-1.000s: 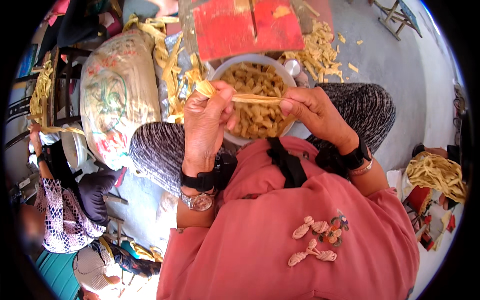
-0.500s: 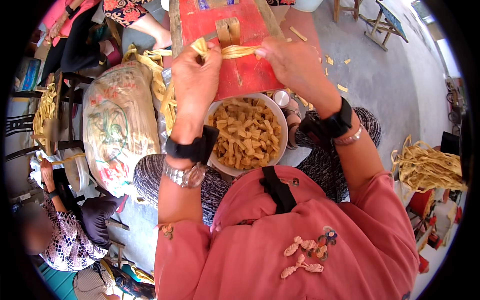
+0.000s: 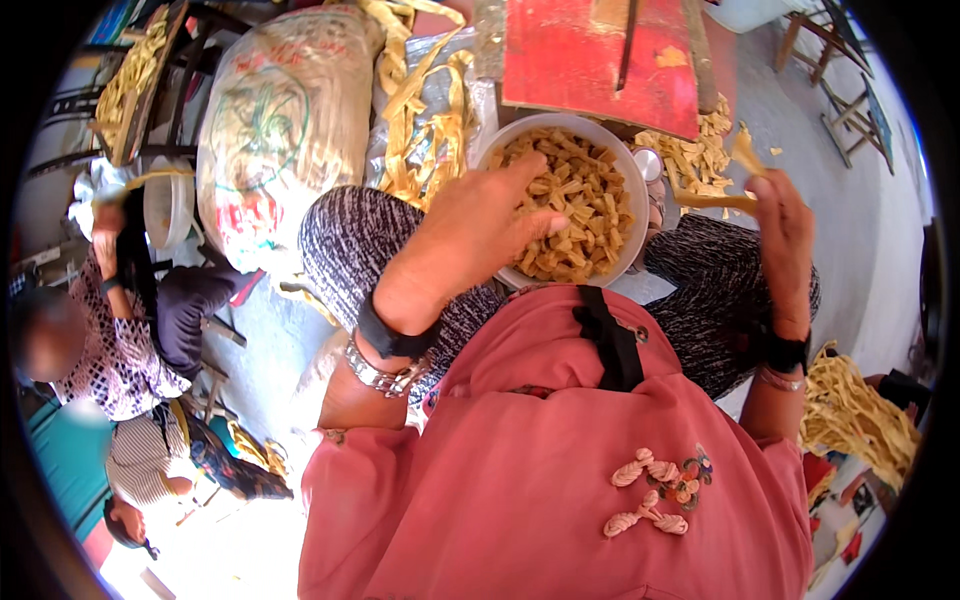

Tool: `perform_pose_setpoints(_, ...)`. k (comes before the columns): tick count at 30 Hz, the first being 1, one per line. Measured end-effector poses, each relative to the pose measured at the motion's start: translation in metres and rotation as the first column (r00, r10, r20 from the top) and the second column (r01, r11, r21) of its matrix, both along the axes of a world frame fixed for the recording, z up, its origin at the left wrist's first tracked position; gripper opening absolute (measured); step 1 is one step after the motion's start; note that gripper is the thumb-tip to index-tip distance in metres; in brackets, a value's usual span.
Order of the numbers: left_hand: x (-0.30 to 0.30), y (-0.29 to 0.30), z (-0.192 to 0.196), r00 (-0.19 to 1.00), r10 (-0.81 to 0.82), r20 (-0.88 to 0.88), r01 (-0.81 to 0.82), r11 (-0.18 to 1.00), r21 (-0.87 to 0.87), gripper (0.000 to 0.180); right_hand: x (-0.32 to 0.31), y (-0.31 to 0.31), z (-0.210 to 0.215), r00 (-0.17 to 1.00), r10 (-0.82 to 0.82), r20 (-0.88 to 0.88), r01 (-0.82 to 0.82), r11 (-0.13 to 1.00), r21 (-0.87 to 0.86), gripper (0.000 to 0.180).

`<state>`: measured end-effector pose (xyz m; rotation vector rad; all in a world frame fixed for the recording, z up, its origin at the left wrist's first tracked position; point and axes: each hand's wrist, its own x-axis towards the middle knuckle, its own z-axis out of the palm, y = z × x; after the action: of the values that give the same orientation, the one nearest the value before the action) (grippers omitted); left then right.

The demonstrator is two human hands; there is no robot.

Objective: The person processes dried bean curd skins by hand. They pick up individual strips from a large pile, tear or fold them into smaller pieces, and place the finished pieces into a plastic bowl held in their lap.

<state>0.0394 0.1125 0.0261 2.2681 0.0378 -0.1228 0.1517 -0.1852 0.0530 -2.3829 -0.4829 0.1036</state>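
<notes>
My left hand [image 3: 480, 228] reaches over a white bowl [image 3: 636, 235] that sits between my knees. Its thumb and fingers are spread apart above the short cut yellow pieces [image 3: 590, 215] filling the bowl; some fingertips are hard to see against them. Off to the right, my right hand [image 3: 785, 225] is closed on a pale yellow dried strip [image 3: 718, 202], one end pointing left and another sticking up past the fingers. Beyond the bowl lies a red board [image 3: 570, 65] with a narrow dark bar [image 3: 629, 45] on it.
A big filled plastic sack [image 3: 285, 130] stands on the left beside loose long strips [image 3: 410, 110]. Scraps [image 3: 700, 155] lie right of the board. Another strip bundle [image 3: 855, 410] is at far right. A person [image 3: 130, 340] sits at left; small stools [image 3: 850, 120] stand back right.
Both hands have left the board, where they held a strip between them. My left hand came down over the bowl; my right swung out right with a strip. The view shifted too.
</notes>
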Motion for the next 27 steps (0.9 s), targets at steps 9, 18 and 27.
perform_pose_setpoints(9, -0.065, 0.147, 0.004, 0.714, 0.689, 0.125, -0.631, 0.711, -0.312, 0.036, 0.011, -0.109, -0.005, 0.942, -0.326, 0.077, 0.318, 0.943, 0.097, 0.031)
perform_pose_setpoints(18, -0.190, 0.148, -0.283, 0.618, 0.773, -0.146, -0.758, 0.634, 0.151, 0.066, 0.008, -0.114, -0.004, 0.823, -0.567, 0.032, 0.549, 0.809, 0.208, 0.039)
perform_pose_setpoints(27, -0.117, 0.162, -0.333, 0.778, 0.588, -0.221, -0.471, 0.779, 0.413, 0.120, 0.008, -0.081, -0.001, 0.831, -0.547, 0.100, 0.549, 0.836, 0.009, 0.037)
